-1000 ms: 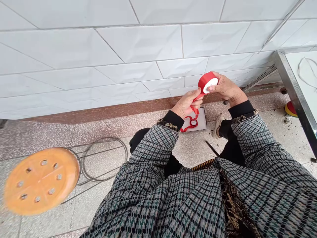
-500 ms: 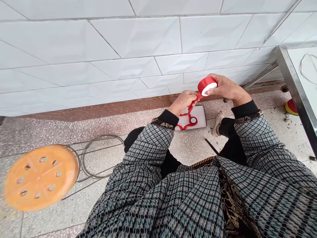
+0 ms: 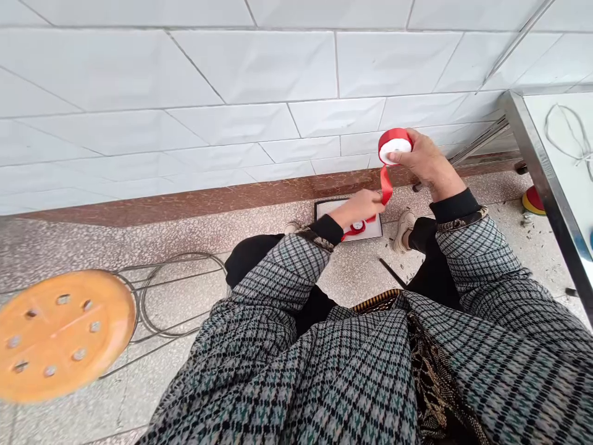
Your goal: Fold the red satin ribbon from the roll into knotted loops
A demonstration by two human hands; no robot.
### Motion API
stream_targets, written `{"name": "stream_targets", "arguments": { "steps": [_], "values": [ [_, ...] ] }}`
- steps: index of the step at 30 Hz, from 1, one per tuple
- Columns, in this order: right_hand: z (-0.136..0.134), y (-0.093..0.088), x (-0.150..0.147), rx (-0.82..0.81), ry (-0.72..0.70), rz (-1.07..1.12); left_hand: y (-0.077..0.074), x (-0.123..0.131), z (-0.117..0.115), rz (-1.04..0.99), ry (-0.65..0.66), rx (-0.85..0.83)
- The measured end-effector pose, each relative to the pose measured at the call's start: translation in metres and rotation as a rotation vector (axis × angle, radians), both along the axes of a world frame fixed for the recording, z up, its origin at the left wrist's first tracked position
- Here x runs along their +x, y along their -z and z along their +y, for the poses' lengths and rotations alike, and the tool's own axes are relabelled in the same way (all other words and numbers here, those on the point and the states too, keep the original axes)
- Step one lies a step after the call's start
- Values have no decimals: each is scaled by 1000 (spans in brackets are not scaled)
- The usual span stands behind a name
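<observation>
My right hand [image 3: 424, 159] grips a roll of red ribbon [image 3: 395, 134] with a white core, thumb against its white side. From the roll a loose length of red ribbon [image 3: 386, 184] hangs down to my left hand [image 3: 362, 206]. The fingers of that hand are closed on the ribbon. Below, on the floor, lies a white board with a dark edge [image 3: 327, 208], partly covered by my left hand and sleeve. On the board rests a small red spool [image 3: 357, 227] with a pale centre and more red ribbon around it.
An orange round stool [image 3: 60, 337] with wire legs stands at the left. The metal-framed table [image 3: 540, 154] at the right holds a coil of thin white cord [image 3: 567, 133]. A white tiled wall [image 3: 259, 68] rises in front. A dark stick-like piece [image 3: 393, 272] lies on the speckled floor.
My left hand has moved down, away from the roll, drawing out a longer stretch of ribbon. My right hand has risen slightly with the roll.
</observation>
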State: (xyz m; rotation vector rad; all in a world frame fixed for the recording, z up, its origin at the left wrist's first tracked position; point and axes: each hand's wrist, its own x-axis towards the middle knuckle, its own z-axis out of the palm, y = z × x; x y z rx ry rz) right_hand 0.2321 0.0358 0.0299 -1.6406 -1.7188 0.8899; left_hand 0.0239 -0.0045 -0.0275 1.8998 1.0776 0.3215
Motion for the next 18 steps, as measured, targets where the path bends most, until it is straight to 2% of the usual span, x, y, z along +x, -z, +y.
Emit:
{"name": "stream_targets", "arguments": {
  "steps": [2,3,4,5,6,8,9,11,13,15,18],
  "values": [
    [3,2,-4,8,22,-37,0,9,-17,16,-162,302],
    [5,3,-5,16,43,-63,0,12,-25,-21,-219,409],
    [8,4,-5,26,65,-83,0,15,-31,-86,-223,442],
    [9,5,-6,35,84,-90,1,18,-37,-159,-167,387],
    [11,7,-8,43,93,-81,2,20,-41,-221,-80,261],
    [10,9,-15,45,76,-20,5,25,-44,-294,30,-94],
    [8,9,-20,40,57,21,6,27,-43,-318,10,-262],
    [2,7,-30,23,18,107,5,28,-37,-420,-130,-516],
    [-5,1,-38,2,-3,177,3,26,-31,-573,-281,-655],
    [-10,-7,-40,-5,9,209,2,22,-27,-639,-407,-707],
    [-12,-18,-30,9,67,198,9,12,-23,-583,-581,-707]
  ]
}}
